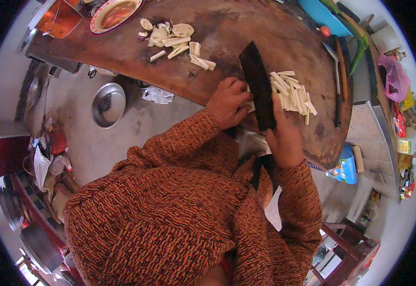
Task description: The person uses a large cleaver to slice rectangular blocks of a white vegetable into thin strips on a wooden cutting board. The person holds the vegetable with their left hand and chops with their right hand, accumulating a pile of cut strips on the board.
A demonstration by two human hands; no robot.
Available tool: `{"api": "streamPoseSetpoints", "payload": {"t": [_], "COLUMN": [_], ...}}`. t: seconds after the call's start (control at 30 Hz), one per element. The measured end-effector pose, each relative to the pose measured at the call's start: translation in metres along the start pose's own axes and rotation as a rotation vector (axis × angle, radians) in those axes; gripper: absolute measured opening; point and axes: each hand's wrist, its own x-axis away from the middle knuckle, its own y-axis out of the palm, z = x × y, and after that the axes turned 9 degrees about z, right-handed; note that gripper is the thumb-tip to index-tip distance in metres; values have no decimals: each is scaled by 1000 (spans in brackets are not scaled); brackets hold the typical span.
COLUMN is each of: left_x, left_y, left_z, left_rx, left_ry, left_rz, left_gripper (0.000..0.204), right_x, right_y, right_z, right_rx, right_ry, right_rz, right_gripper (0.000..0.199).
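Note:
My right hand (284, 138) grips a wide dark cleaver (257, 83), its blade edge-down on the brown wooden board (246, 28). My left hand (228, 102) rests to the left of the blade with its fingers curled, pressing a pale piece that is mostly hidden under the blade. To the right of the blade lies a heap of pale vegetable sticks (294, 93). More pale strips and slices (174, 40) lie farther back on the board.
A patterned plate (115, 14) stands at the board's far left. Green vegetables (358, 35) and a blue tray (320, 14) sit at the far right. A steel bowl (108, 105) and a plastic bag (158, 95) lie on the floor left.

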Motion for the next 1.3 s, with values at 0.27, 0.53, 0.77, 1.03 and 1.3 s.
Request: {"api": "streamPoseSetpoints", "payload": {"t": [0.27, 0.53, 0.77, 1.03, 1.3], "left_x": [2, 0, 2, 2, 7], "left_y": [1, 1, 6, 4, 2], "left_z": [-7, -8, -7, -14, -7], "left_rx": [63, 87, 23, 117, 7], "left_ry": [-31, 10, 17, -14, -56], "left_rz": [58, 50, 64, 120, 146], "left_gripper": [26, 24, 24, 23, 19], "right_x": [1, 13, -2, -28, -1], "right_y": [-24, -14, -15, 3, -18], "right_z": [-4, -10, -26, -4, -17], "right_rx": [-163, -49, 104, -110, 2], "right_ry": [16, -125, 77, -98, -205], "right_rz": [95, 11, -119, 128, 83], "right_gripper": [86, 85, 84, 79, 86]}}
